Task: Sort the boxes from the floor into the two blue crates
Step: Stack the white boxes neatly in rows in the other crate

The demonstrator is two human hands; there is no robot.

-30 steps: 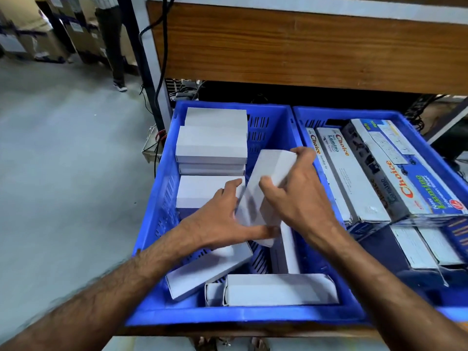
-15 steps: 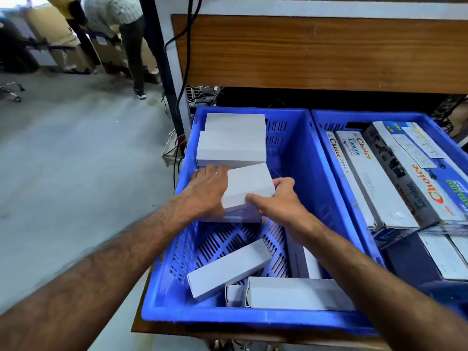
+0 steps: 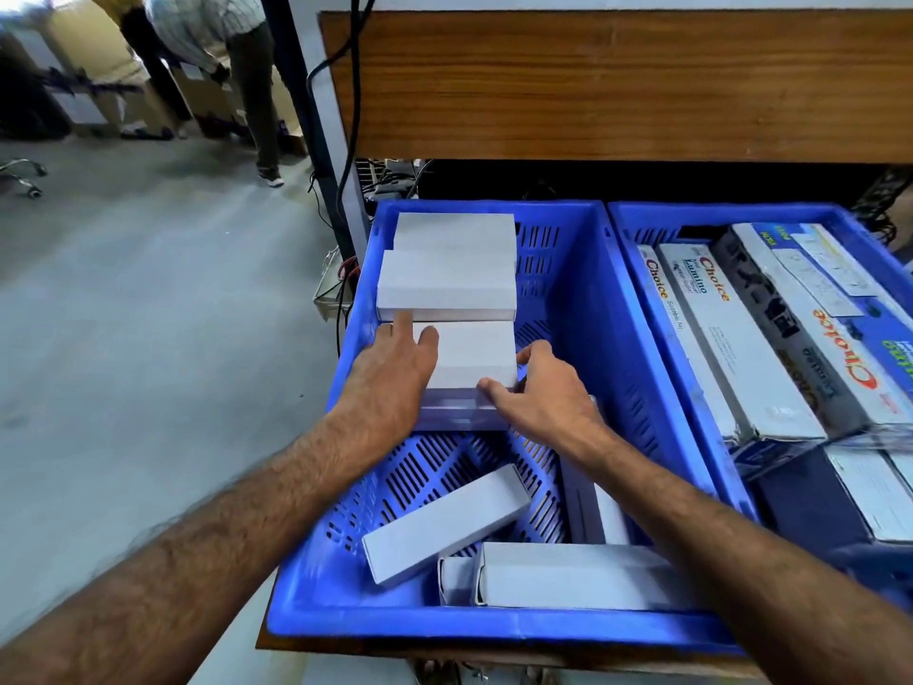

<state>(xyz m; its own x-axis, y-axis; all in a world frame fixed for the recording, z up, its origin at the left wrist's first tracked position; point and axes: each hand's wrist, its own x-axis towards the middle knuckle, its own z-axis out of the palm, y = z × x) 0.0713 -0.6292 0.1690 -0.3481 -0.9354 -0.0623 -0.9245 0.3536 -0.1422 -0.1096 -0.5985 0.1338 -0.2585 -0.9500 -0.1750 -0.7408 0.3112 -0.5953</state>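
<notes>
Head cam: both hands on white box [image 3: 472, 355] atop stack in left blue crate [image 3: 588, 309]; left hand [image 3: 395, 373] flat w/ straight fingers, right hand [image 3: 538, 393] pinching its right edge.

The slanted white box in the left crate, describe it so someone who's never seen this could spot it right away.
Find the left blue crate. On its slotted floor near the front lies a long plain white box. Unlike the stacked white boxes at the back, it lies loose and askew, nearer than both hands.
</notes>
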